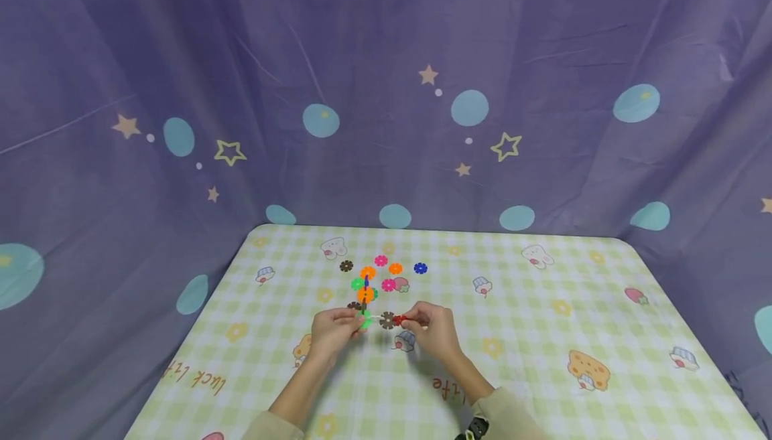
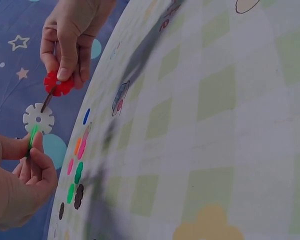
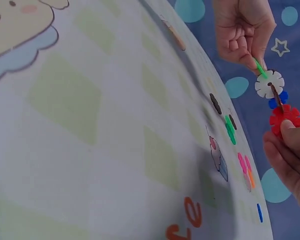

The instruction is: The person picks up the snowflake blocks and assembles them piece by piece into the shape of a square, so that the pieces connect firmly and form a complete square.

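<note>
A chain of slotted plastic snowflake discs hangs between the two hands, above the cloth. My left hand [image 1: 334, 335] pinches a green disc [image 2: 32, 140] seen edge-on. Slotted onto that green disc is a white disc [image 2: 38, 119], followed by a brown disc [image 1: 388, 320] and a red disc [image 3: 285, 120]. The red one is pinched between thumb and fingers of my right hand [image 1: 435, 331]. Beyond the green disc, the head view shows an orange disc [image 1: 364, 295], a blue disc [image 1: 366, 282] and another orange disc [image 1: 368, 272] in line, leading away from me.
Loose discs lie on the checked tablecloth [image 1: 512, 333] past the hands: a blue disc [image 1: 420, 268], an orange disc [image 1: 395, 268], pink discs [image 1: 381, 260], green discs [image 1: 358, 284] and brown discs [image 1: 346, 266]. A purple curtain [image 1: 386, 92] hangs behind the table's far edge.
</note>
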`<state>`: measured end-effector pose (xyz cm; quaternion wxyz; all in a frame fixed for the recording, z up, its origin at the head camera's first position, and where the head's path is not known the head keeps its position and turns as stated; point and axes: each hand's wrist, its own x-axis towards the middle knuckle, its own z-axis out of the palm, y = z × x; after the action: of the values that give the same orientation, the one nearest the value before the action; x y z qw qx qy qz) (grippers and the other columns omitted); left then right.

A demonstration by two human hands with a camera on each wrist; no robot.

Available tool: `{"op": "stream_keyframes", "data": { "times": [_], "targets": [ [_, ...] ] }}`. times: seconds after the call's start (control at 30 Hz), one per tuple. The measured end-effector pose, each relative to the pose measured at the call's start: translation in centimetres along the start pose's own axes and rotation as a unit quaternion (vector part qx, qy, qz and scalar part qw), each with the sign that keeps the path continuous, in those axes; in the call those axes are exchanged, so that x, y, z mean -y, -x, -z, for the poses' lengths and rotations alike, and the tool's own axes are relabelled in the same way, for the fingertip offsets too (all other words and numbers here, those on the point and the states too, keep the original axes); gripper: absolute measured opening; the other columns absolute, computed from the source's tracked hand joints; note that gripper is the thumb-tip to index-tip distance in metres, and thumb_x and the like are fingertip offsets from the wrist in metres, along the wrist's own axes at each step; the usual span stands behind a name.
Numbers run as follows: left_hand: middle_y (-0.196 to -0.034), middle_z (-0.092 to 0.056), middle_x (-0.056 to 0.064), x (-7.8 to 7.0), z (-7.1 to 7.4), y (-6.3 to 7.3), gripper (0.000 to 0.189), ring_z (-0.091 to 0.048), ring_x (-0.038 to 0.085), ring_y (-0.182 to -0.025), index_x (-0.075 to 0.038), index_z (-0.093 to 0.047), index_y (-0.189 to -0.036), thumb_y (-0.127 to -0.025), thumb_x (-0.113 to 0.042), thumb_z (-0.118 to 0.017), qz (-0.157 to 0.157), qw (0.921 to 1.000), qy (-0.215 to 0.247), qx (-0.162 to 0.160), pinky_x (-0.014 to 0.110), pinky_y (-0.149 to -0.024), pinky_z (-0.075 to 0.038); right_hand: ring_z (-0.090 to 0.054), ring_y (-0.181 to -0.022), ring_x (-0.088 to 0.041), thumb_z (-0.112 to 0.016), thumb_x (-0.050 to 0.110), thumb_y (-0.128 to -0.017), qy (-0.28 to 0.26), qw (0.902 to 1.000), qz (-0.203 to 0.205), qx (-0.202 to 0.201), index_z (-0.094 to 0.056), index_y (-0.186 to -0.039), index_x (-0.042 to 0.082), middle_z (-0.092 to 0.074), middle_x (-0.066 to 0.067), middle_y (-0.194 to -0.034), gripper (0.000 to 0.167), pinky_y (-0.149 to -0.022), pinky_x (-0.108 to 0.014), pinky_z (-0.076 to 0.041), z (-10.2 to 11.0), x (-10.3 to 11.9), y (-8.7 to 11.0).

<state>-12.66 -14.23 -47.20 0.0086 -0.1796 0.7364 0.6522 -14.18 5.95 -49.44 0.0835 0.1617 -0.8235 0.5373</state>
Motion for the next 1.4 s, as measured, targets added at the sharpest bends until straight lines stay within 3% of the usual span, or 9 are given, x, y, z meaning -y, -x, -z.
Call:
{"op": "stream_keyframes", "data": {
  "times": [0.23,0.33,0.43,0.57,0.63,0.83,0.93,1.13,1.4],
  "targets": [
    [-0.076,-0.072,0.007,-0.3,0.5,-0.1,0.023,-0.069,0.014,-0.063,0.011,-0.066,-0.103,-0.083,0.0,-0.07,-0.002,0.9999,-0.012,0.008,0.025,-0.062,-0.061,-0.071,-0.068,-0.013,-0.077,0.001,-0.076,-0.03,0.9995,-0.006,-0.01,-0.07,-0.075,0.007,-0.075,-0.009,-0.078,0.009,-0.062,-0.015,-0.057,-0.8,-0.6,0.0],
    [-0.077,-0.072,0.005,-0.1,1.4,-0.3,0.024,-0.07,0.014,-0.065,0.009,-0.066,-0.105,-0.084,-0.002,-0.07,0.005,0.9999,-0.01,0.009,0.024,-0.063,-0.061,-0.072,-0.073,-0.015,-0.076,0.003,-0.079,-0.033,0.9993,0.006,0.016,-0.072,-0.086,0.006,-0.075,-0.01,-0.085,0.009,-0.066,-0.017,-0.059,-1.2,-0.9,-0.3],
    [-0.077,-0.073,0.0,0.0,2.6,-0.7,0.028,-0.069,0.011,-0.066,0.008,-0.065,-0.11,-0.085,-0.005,-0.07,0.022,0.9997,0.009,0.001,0.02,-0.063,-0.059,-0.073,-0.084,-0.021,-0.074,0.005,-0.082,-0.026,0.9983,0.023,0.047,-0.071,-0.102,0.004,-0.075,-0.012,-0.098,0.02,-0.074,-0.023,-0.061,-1.6,-1.0,-0.9],
    [-0.076,-0.071,-0.005,0.1,4.4,-1.2,0.035,-0.067,0.005,-0.066,0.008,-0.059,-0.118,-0.088,-0.008,-0.068,0.044,0.998,0.041,-0.019,0.015,-0.064,-0.057,-0.069,-0.099,-0.027,-0.072,0.008,-0.084,0.041,0.9932,0.052,0.096,-0.066,-0.115,0.001,-0.071,-0.013,-0.113,0.032,-0.086,-0.034,-0.059,-2.5,-1.0,-1.8],
    [-0.076,-0.069,-0.005,-0.1,5.2,-1.4,0.037,-0.066,0.004,-0.069,0.009,-0.057,-0.121,-0.089,-0.009,-0.066,0.05,0.9971,0.049,-0.028,0.014,-0.066,-0.057,-0.066,-0.108,-0.027,-0.071,0.011,-0.086,0.093,0.9839,0.07,0.135,-0.063,-0.12,0.0,-0.068,-0.014,-0.12,0.037,-0.095,-0.038,-0.056,-3.2,-0.9,-2.0],
    [-0.079,-0.068,-0.004,-0.8,6.7,-1.8,0.04,-0.065,0.007,-0.075,0.008,-0.054,-0.125,-0.091,-0.011,-0.064,0.057,0.9961,0.05,-0.044,0.016,-0.07,-0.058,-0.051,-0.131,-0.027,-0.064,0.024,-0.092,0.23,0.9349,0.132,0.236,-0.053,-0.134,0.002,-0.055,-0.013,-0.139,0.049,-0.114,-0.038,-0.042,-5.6,0.0,-2.2],
    [-0.079,-0.068,-0.004,-1.0,6.9,-2.0,0.041,-0.065,0.007,-0.074,0.009,-0.054,-0.125,-0.091,-0.01,-0.064,0.056,0.9957,0.055,-0.048,0.015,-0.069,-0.058,-0.044,-0.137,-0.026,-0.062,0.032,-0.093,0.272,0.9251,0.123,0.235,-0.047,-0.139,0.003,-0.048,-0.013,-0.146,0.056,-0.117,-0.037,-0.037,-6.3,0.2,-2.4],
    [-0.079,-0.068,-0.004,-0.6,6.9,-2.1,0.04,-0.065,0.008,-0.076,0.009,-0.053,-0.126,-0.092,-0.01,-0.063,0.064,0.9955,0.055,-0.044,0.017,-0.071,-0.058,-0.041,-0.139,-0.027,-0.059,0.039,-0.094,0.3,0.9221,0.08,0.231,-0.044,-0.141,0.002,-0.044,-0.014,-0.149,0.062,-0.119,-0.04,-0.033,-6.5,-0.4,-2.9],
    [-0.082,-0.068,-0.002,-0.5,6.5,-2.3,0.038,-0.066,0.01,-0.078,0.007,-0.055,-0.125,-0.091,-0.01,-0.063,0.067,0.9952,0.053,-0.049,0.02,-0.073,-0.059,-0.061,-0.115,-0.021,-0.066,0.029,-0.091,0.291,0.9243,0.114,0.219,-0.063,-0.121,0.005,-0.067,-0.008,-0.12,0.039,-0.102,-0.032,-0.051,-4.3,-0.8,-2.3]
  ]
}}
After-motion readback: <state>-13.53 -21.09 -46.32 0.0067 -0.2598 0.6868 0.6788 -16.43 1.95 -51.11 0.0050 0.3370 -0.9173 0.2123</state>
